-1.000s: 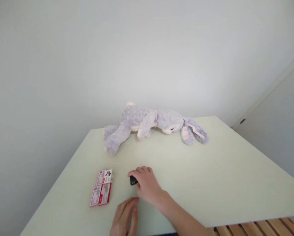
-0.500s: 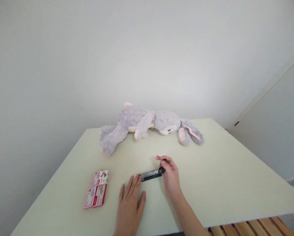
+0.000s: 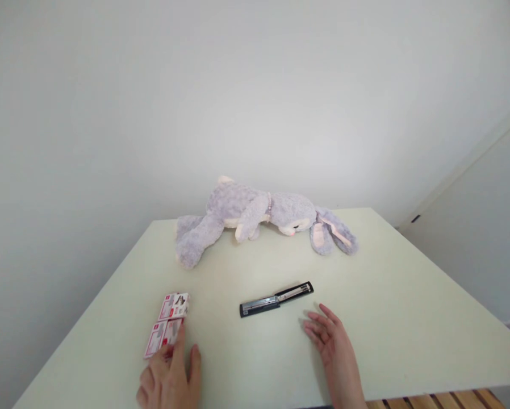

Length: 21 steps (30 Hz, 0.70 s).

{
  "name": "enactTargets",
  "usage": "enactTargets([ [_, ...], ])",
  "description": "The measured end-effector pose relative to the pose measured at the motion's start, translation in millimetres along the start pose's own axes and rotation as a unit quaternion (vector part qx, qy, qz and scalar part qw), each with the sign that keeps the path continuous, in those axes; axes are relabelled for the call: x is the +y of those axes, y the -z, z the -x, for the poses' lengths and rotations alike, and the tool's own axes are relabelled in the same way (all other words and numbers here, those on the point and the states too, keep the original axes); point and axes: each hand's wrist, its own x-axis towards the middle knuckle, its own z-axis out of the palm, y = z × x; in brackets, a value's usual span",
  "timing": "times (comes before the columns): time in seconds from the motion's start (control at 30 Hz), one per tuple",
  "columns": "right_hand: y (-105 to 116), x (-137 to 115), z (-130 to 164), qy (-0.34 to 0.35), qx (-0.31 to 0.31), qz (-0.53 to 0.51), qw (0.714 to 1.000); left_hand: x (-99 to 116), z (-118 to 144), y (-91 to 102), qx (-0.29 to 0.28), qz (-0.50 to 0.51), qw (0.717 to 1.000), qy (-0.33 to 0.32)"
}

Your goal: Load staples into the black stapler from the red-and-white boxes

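A black stapler (image 3: 276, 299) lies folded fully open on the pale table, its metal inside facing up. To its right, my right hand (image 3: 332, 343) is held with fingers apart and nothing in it. My left hand (image 3: 172, 372) is at the small red-and-white boxes (image 3: 166, 321), its index finger stretched over the right edge of the nearer ones. The other fingers are partly curled, and the thumb stands apart. That hand covers the lower part of the nearest box; whether the fingertips press on it is hard to see.
A grey plush rabbit (image 3: 238, 210) with a bead necklace lies on its side along the back of the table (image 3: 391, 318), near the white wall. Wooden slats (image 3: 442, 401) show beyond the front right edge.
My right hand has let go of the stapler, whose top now lies folded back flat, and has drawn back right. My left hand has left the stapler and moved left to the boxes.
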Motion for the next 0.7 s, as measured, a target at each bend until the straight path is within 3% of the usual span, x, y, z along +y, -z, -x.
enactTargets([
  [0.1,5,4,15,-0.018,-0.064,0.097,0.993,-12,13,-2.2,-0.003,0.017,0.999,-0.038],
  [0.2,-4,4,23,-0.006,-0.133,0.163,0.978,-7,16,1.5,0.023,0.043,0.998,-0.045],
  [0.37,-19,3,24,0.01,-0.188,0.256,0.948,3,6,13.2,0.039,0.04,0.998,0.003],
  [0.53,-25,3,24,0.035,-0.247,0.313,0.917,-3,8,5.9,0.014,0.064,0.997,-0.039],
  [0.7,-27,-2,29,0.044,-0.278,0.322,0.904,3,0,7.4,0.065,0.049,0.997,0.01],
])
